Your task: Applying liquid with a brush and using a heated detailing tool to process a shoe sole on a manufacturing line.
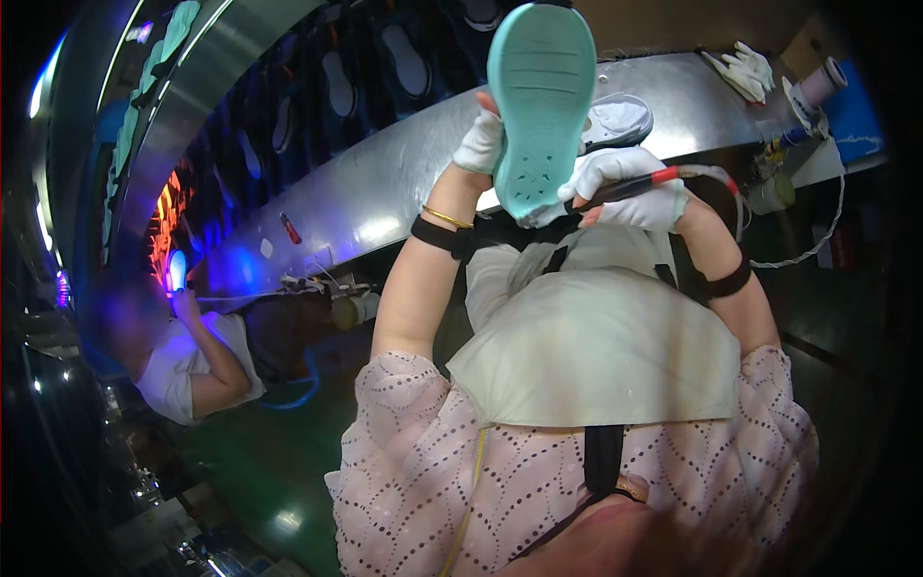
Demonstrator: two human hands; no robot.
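Note:
Upright in front of me is a teal shoe sole [543, 91], with grooves across its wide end and small cut-outs near its narrow end. My left hand [479, 142], in a white fingerless glove, grips its left edge. A slim dark-handled brush [615, 190] with red bands and a tube behind it is held in my gloved right hand [635, 185]. Its tip touches the sole's lower end, where the bristles are hard to make out. Just behind the sole, a white and grey shoe [617, 120] rests on the metal ledge [385, 192], partly hidden.
Dark racks beyond the ledge carry several soles [404, 60]. White gloves [745, 72] and a pale spool [819, 82] lie at the far right. A white cord [808, 255] hangs there. A small red tool [289, 229] lies leftward. Another person [202, 370] holds a glowing sole.

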